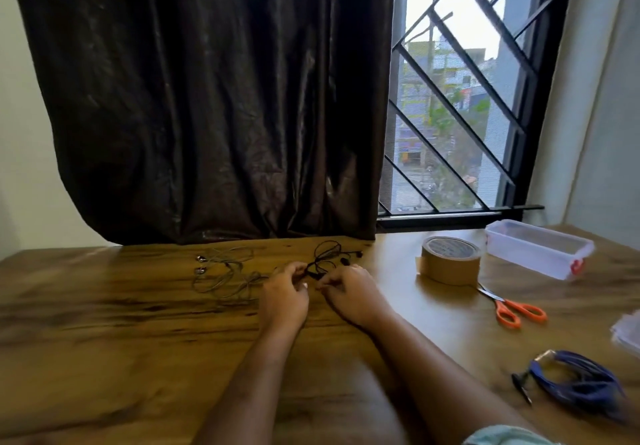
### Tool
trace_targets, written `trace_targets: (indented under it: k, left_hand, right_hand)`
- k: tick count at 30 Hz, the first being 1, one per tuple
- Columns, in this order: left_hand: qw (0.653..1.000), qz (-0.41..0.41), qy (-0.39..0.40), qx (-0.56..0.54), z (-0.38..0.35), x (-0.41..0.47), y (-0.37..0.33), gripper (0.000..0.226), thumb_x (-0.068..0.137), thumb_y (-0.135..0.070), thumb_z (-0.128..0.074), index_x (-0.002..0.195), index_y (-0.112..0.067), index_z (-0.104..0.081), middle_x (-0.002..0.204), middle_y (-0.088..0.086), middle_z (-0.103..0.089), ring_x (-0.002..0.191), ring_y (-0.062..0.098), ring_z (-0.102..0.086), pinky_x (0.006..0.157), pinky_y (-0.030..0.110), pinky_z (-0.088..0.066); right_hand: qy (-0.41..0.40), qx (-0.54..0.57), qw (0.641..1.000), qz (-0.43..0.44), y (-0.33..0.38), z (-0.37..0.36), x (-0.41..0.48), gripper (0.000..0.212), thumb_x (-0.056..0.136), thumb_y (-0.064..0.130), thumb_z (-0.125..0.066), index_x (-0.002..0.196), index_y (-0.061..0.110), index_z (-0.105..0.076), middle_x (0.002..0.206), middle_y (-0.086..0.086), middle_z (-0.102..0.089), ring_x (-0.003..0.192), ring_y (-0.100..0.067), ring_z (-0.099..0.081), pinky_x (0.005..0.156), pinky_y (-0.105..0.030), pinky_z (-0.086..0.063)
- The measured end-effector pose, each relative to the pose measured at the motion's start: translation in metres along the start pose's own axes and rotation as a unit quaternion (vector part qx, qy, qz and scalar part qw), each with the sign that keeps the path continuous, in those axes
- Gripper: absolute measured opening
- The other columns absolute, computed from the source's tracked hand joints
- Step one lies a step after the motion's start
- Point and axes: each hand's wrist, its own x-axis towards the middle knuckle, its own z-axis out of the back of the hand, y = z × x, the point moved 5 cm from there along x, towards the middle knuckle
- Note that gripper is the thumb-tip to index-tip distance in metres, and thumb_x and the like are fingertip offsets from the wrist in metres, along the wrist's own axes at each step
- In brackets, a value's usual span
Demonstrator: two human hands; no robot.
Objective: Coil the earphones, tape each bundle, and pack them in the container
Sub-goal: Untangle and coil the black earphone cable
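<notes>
Black earphones (327,254) lie at the far middle of the wooden table (104,323), their cable in loose loops. My left hand (285,294) and my right hand (349,292) sit side by side and each pinches part of that black cable between them. Grey earphones (225,271) lie uncoiled just left of my left hand. A roll of brown tape (450,261) stands to the right. The clear plastic container (538,248) lies open at the far right. A blue coiled cable (581,380) rests near the right front edge.
Orange-handled scissors (512,307) lie between the tape and the blue cable. A dark curtain (207,98) hangs right behind the table's far edge, beside a barred window (460,98). Something pale and blurred (628,333) sits at the right border.
</notes>
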Motion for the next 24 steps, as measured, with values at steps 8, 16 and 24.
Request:
trace_targets:
  k: [8,16,24]
  left_hand:
    - [0.973,-0.158,0.108,0.129,-0.019,-0.010,-0.013,0.017,0.086,-0.035,-0.062,0.103,-0.032,-0.063,0.119,-0.014,-0.054,0.115,0.014,-0.044,0.088,0.030,-0.040]
    - [0.977,-0.192,-0.013,0.098,-0.008,-0.008,-0.017,0.007,0.095,-0.023,-0.050,0.096,-0.025,-0.057,0.094,-0.010,-0.059,0.092,0.010,-0.049,0.070,0.027,-0.044]
    - [0.964,-0.163,-0.199,-0.073,0.020,-0.009,-0.017,0.016,0.099,-0.018,-0.041,0.102,-0.014,-0.056,0.074,-0.010,-0.054,0.062,0.013,-0.054,0.050,0.032,-0.048]
  right_hand:
    - [-0.112,0.311,0.941,-0.073,0.001,0.032,-0.044,0.025,0.093,0.001,-0.048,0.089,0.011,-0.071,0.083,-0.001,-0.068,0.062,0.000,-0.059,0.058,-0.010,-0.045]
    - [-0.170,0.281,0.933,-0.144,-0.018,0.037,-0.038,0.040,0.083,-0.012,-0.036,0.073,0.019,-0.061,0.080,0.005,-0.062,0.078,-0.004,-0.056,0.064,-0.009,-0.040]
    - [-0.233,0.282,0.910,-0.197,-0.045,0.047,-0.031,0.046,0.084,-0.009,-0.036,0.089,0.021,-0.071,0.094,0.002,-0.063,0.086,-0.016,-0.057,0.081,-0.035,-0.050]
